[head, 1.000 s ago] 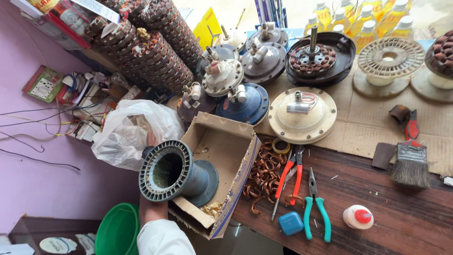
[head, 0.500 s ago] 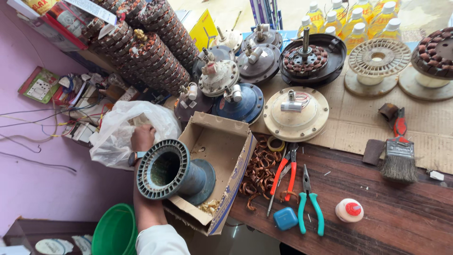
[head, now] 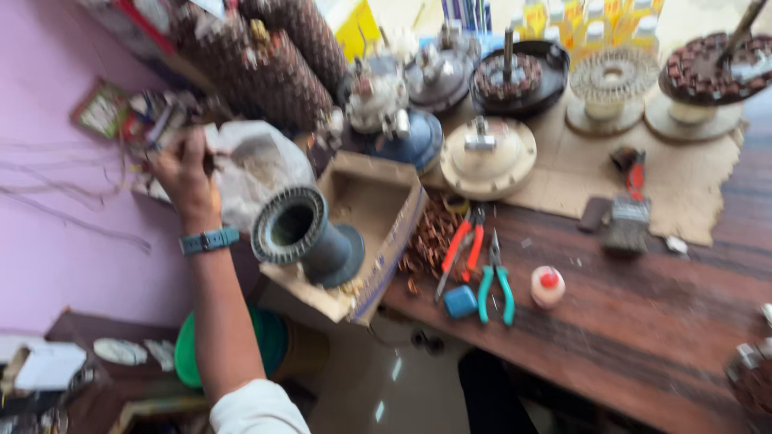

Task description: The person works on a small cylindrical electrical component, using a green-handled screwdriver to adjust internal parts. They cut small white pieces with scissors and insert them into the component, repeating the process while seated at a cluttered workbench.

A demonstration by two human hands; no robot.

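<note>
While left hand [head: 183, 165] grips crumpled white plastic bag [head: 257, 165] just left of open cardboard box [head: 378, 213], dark ribbed metal stator core [head: 301, 233] overhangs box edge; could tip off surface [head: 643, 321]. Right hand unseen.

— What is being handled at the far left of the counter?
— A crumpled white plastic bag [head: 257, 165], mouth gaping, slumped against the cardboard box's left wall, at 10 o'clock from the ribbed grey motor core.
— Who has hold of it?
— The left hand [head: 186, 173], wrist in a teal watch, grips the bag's upper left edge; motion blur hides the fingers.
</note>
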